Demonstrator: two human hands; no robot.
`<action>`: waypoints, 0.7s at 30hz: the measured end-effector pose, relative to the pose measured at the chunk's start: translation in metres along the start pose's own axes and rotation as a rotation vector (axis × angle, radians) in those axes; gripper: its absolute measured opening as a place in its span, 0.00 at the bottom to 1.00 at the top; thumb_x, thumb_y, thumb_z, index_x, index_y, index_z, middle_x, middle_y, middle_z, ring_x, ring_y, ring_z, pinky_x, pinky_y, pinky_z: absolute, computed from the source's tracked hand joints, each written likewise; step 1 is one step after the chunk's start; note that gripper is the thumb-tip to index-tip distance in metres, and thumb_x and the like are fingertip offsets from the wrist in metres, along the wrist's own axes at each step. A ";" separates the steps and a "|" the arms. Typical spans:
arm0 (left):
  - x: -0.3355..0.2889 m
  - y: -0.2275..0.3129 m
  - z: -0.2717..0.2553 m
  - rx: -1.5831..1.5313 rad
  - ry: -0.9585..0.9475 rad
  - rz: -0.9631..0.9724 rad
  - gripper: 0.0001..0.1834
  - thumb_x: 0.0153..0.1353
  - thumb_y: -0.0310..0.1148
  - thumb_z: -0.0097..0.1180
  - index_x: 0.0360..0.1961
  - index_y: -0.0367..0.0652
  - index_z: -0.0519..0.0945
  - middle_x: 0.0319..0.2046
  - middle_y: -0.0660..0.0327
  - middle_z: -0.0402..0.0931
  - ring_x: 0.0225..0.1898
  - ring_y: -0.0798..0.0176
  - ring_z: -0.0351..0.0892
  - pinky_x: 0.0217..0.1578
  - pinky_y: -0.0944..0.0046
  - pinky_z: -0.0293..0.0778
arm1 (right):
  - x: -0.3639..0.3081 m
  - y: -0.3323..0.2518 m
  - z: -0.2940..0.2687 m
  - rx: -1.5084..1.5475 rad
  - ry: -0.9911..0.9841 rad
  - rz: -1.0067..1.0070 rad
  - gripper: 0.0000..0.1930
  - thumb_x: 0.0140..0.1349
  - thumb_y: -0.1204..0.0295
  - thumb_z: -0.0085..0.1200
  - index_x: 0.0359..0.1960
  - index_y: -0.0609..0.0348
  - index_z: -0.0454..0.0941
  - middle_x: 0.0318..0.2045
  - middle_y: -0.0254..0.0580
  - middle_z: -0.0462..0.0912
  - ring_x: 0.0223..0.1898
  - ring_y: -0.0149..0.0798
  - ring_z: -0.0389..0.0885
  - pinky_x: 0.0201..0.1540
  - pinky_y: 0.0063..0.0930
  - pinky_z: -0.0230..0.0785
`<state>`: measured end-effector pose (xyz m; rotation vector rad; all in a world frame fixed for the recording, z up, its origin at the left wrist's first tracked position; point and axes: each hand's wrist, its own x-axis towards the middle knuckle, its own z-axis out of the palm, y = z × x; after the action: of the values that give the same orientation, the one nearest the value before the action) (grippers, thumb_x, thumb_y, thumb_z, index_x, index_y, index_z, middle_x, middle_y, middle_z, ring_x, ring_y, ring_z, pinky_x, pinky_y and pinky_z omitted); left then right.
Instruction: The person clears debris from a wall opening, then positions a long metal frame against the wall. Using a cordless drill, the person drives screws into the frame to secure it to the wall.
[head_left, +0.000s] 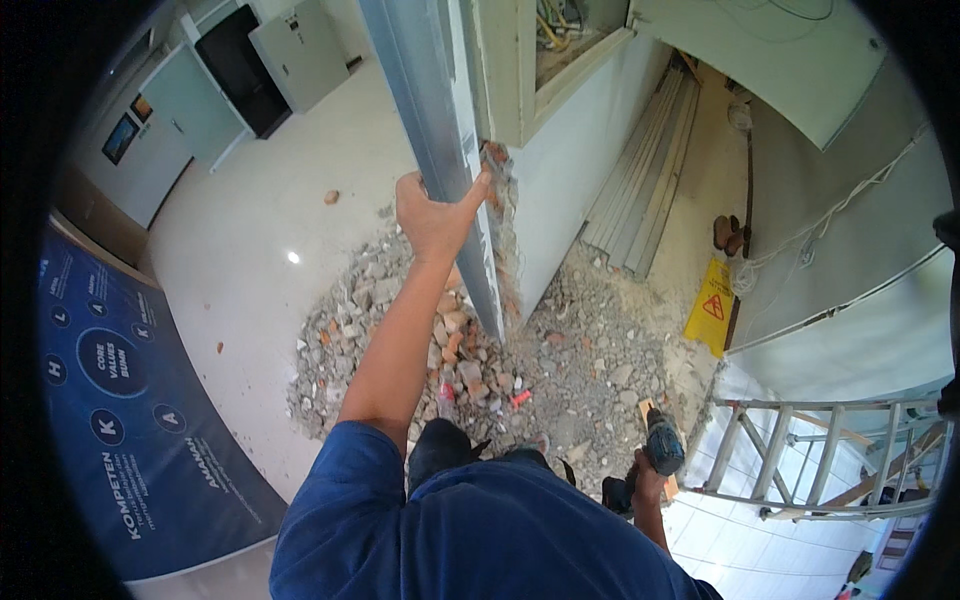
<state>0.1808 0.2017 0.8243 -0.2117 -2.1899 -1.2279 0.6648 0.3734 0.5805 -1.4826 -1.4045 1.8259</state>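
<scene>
My left hand [438, 218] is wrapped round an upright grey metal channel [425, 105], its thumb along the edge nearest the wall. The channel stands against the broken end of a white wall [575, 160], where red brick shows. Down at my right side, my right hand [648, 476] grips a cordless drill [664, 445] with a dark blue-grey body. The drill is well away from the channel. Under both arms lies a heap of rubble [385, 300] made of broken brick and mortar.
A yellow warning sign [711, 305] and brown shoes [728, 235] are at the right. Long grey strips [640, 180] lie along the wall. A metal ladder [832, 450] lies lower right. A blue printed banner [130, 400] curves along the left. Further off is a doorway [245, 75].
</scene>
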 end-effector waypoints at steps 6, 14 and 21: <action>0.016 0.003 0.014 -0.002 -0.087 0.073 0.41 0.41 0.60 0.76 0.37 0.32 0.75 0.37 0.47 0.77 0.41 0.46 0.79 0.44 0.49 0.74 | -0.002 0.020 0.012 0.097 0.012 -0.035 0.09 0.58 0.74 0.64 0.38 0.54 0.76 0.23 0.30 0.74 0.20 0.30 0.72 0.22 0.29 0.64; 0.032 -0.012 0.014 0.013 -0.148 0.096 0.41 0.41 0.59 0.76 0.39 0.31 0.75 0.36 0.47 0.79 0.39 0.47 0.81 0.43 0.52 0.76 | -0.063 0.052 0.045 0.093 0.101 0.067 0.08 0.59 0.72 0.64 0.37 0.54 0.77 0.22 0.31 0.75 0.18 0.32 0.71 0.23 0.29 0.64; 0.045 -0.019 0.003 -0.061 -0.248 0.184 0.45 0.39 0.62 0.75 0.41 0.28 0.76 0.39 0.43 0.78 0.44 0.43 0.80 0.45 0.50 0.75 | -0.119 0.037 0.124 -0.147 0.186 -0.061 0.09 0.61 0.66 0.63 0.28 0.56 0.78 0.18 0.32 0.74 0.18 0.32 0.72 0.24 0.31 0.63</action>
<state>0.1358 0.1871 0.8353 -0.6050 -2.2814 -1.2186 0.6064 0.2086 0.5990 -1.6165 -1.4997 1.5339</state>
